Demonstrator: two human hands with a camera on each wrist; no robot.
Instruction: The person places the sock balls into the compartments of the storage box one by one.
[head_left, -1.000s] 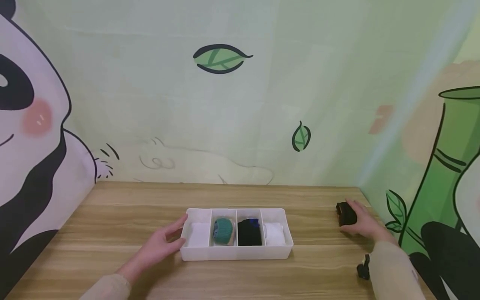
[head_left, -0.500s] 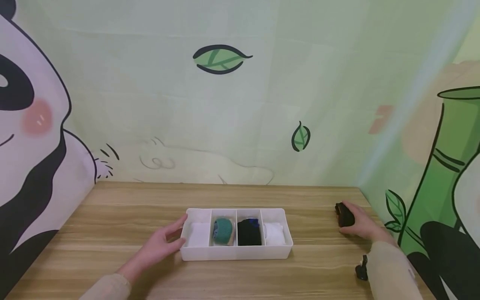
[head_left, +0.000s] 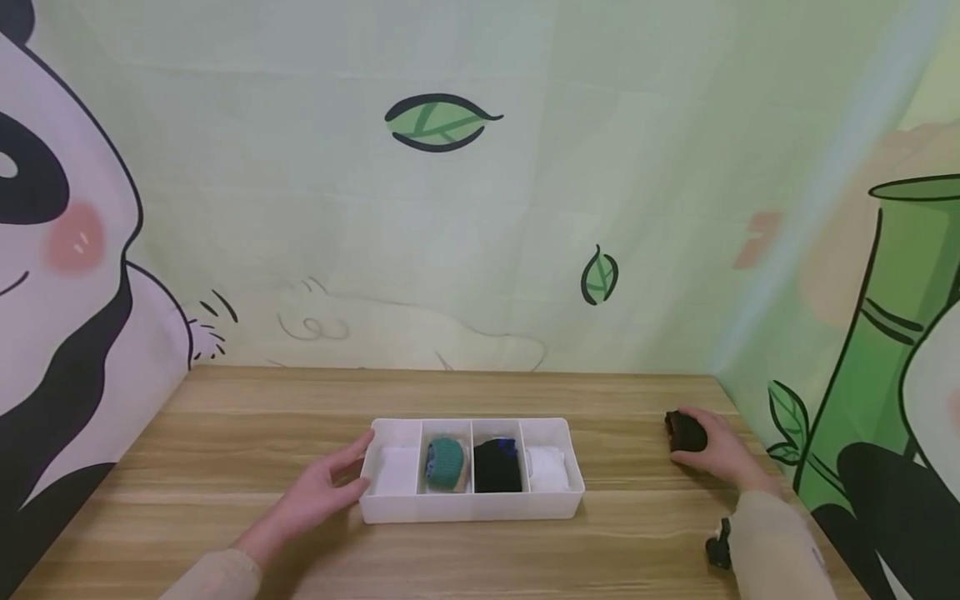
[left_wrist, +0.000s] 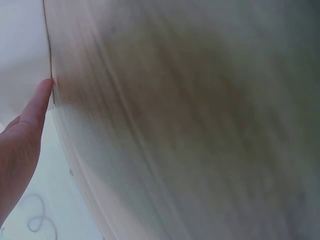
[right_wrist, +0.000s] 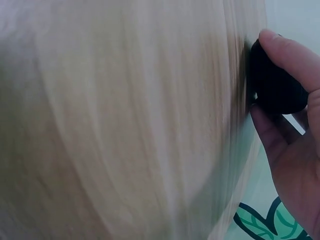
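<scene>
A white box [head_left: 472,508] with several compartments stands on the table. My left hand [head_left: 318,492] rests against its left end, fingers and thumb fairly straight; in the left wrist view a fingertip touches the white wall. The leftmost compartment [head_left: 396,471] shows only its bare white floor. Beside it lie a teal rolled-up sock [head_left: 446,463], a black rolled-up sock with a blue patch [head_left: 497,467] and a white rolled bundle [head_left: 547,469]. At the right, my right hand [head_left: 720,450] grips a dark rolled-up sock [head_left: 687,432], thumb and fingers on opposite sides, close to the tabletop.
A wooden table [head_left: 285,408] reaches back to a printed cloth backdrop [head_left: 480,208] with pandas and leaves. A small black object [head_left: 718,546] shows beside my right sleeve [head_left: 780,542]. Bare wood lies between the box and the right hand.
My right hand has shifted slightly left and towards me with the dark sock in its grip. The left hand stays against the box.
</scene>
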